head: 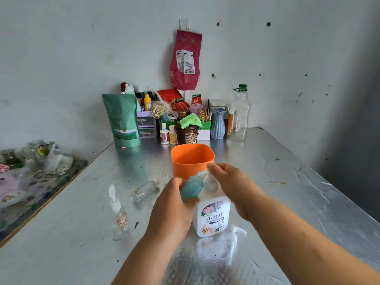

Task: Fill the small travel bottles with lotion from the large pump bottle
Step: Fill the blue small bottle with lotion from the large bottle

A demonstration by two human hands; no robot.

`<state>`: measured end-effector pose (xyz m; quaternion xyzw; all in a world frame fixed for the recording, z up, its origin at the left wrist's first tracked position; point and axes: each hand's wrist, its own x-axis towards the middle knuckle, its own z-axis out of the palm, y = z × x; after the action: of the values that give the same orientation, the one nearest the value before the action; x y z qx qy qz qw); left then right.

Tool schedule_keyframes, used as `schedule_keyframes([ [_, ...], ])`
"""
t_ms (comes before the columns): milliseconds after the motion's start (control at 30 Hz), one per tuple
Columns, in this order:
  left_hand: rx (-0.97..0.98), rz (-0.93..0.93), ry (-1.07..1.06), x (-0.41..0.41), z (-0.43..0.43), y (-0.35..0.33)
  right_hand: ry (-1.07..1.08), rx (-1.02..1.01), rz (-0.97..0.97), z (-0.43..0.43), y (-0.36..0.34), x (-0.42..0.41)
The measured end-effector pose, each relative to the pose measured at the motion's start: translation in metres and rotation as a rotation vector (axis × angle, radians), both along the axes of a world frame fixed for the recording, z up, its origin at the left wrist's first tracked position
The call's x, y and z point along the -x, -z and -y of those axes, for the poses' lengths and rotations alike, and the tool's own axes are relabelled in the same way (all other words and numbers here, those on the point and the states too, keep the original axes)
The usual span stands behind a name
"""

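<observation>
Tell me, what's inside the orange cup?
Only the bare orange inner wall of the orange cup shows near the rim. Its front wall hides the bottom, so anything lying down there cannot be seen.

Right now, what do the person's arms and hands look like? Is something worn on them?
The left hand and the right hand are bare: no gloves, and no ring shows on the visible fingers. The left forearm and the right forearm are also bare up to the picture's edge, with no sleeve, watch or bracelet in view.
</observation>
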<state>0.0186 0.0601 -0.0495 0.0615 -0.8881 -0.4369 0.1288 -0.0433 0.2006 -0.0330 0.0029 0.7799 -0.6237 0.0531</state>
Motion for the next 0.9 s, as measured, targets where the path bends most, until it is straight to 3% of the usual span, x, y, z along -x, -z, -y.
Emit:
schedule_keyframes([
  [900, -0.031, 0.007, 0.022, 0.001, -0.002, 0.004, 0.058, 0.057, 0.014, 0.004, 0.013, -0.002],
])
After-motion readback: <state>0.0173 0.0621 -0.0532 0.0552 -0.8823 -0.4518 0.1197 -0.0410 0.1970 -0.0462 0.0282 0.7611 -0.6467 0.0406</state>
